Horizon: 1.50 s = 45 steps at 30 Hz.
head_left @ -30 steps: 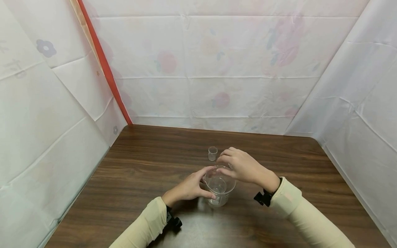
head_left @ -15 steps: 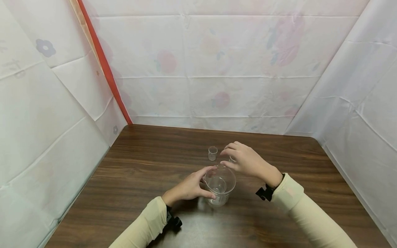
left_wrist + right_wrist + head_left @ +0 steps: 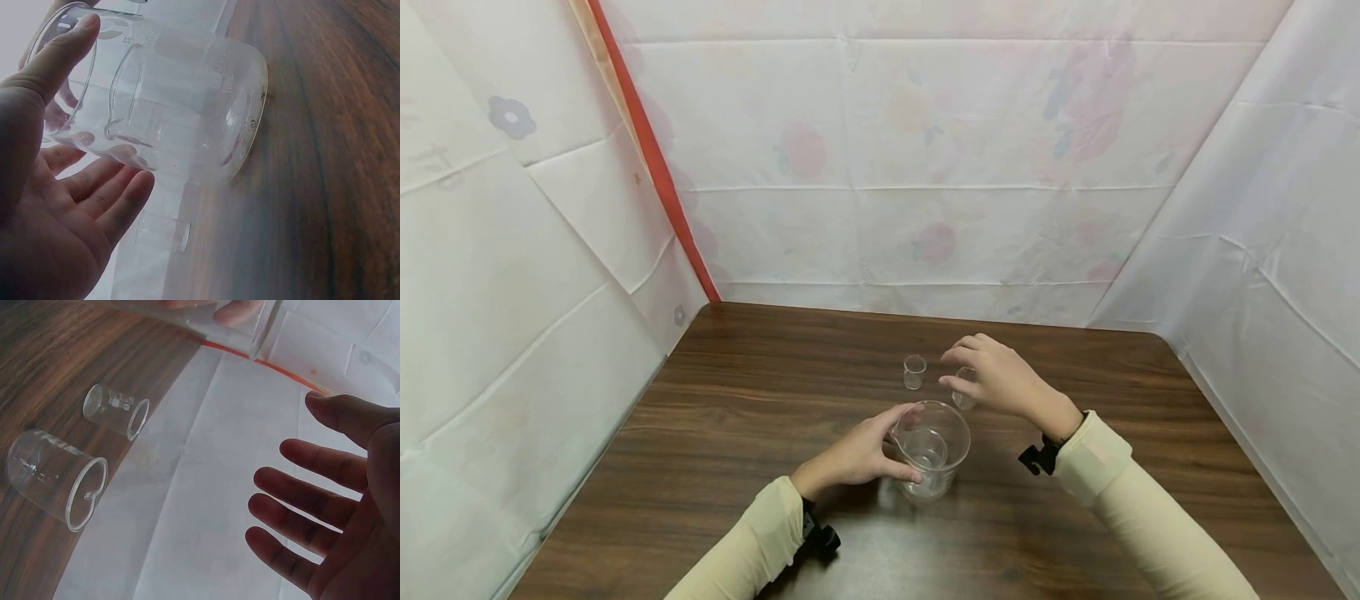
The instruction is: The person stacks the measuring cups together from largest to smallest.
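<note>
My left hand (image 3: 859, 452) holds a large glass beaker (image 3: 946, 473) from its left side, thumb at the front and fingers behind. The beaker stands upright on the table, and a smaller beaker (image 3: 134, 103) sits inside it. To the right and further back, my right hand (image 3: 1000, 379) is over a small glass beaker (image 3: 962, 401), partly covering it in the head view. In the right wrist view its fingers (image 3: 306, 494) are spread with nothing between them, and that beaker (image 3: 53, 478) stands apart from them. The smallest beaker (image 3: 913, 373) stands just to its left.
A brown wood-grain table (image 3: 760, 392) lies under everything. White patterned sheets (image 3: 880, 150) hang behind it and on both sides, with a red strip (image 3: 655, 158) along the back left corner. Each wrist carries a black camera mount (image 3: 1041, 457).
My right hand has moved from the large beaker's rim back and to the right, over the small beaker, and its fingers have spread. My left hand and the large beaker have stayed put.
</note>
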### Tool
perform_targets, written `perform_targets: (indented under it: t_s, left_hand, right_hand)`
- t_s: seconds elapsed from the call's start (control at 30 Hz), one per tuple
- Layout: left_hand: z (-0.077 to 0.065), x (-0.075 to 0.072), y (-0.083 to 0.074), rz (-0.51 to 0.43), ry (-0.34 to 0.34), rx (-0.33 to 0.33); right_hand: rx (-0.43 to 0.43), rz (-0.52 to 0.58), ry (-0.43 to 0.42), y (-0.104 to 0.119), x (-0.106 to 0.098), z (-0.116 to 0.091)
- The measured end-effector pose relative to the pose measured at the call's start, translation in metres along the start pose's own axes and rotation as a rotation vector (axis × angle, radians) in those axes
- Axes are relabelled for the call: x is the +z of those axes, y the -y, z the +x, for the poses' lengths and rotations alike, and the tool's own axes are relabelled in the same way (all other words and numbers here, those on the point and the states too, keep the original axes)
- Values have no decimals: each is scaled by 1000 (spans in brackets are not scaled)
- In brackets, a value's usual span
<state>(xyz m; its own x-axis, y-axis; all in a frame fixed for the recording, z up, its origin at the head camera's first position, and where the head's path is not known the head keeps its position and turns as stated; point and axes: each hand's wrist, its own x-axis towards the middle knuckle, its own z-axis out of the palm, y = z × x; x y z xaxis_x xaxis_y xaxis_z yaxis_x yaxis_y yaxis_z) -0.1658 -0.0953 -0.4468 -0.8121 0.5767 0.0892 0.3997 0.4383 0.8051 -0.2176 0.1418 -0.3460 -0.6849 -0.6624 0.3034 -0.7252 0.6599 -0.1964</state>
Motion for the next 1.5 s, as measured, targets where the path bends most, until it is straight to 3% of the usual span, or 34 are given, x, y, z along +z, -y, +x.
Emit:
perform_targets:
  t_s: [0.2, 1.5]
  left_hand:
    - [0, 0, 0, 17, -9, 18]
    - [0, 1, -1, -13, -6, -18]
  right_hand:
    - [45, 11, 18, -7, 3, 1]
    - [266, -10, 144, -48, 38, -4]
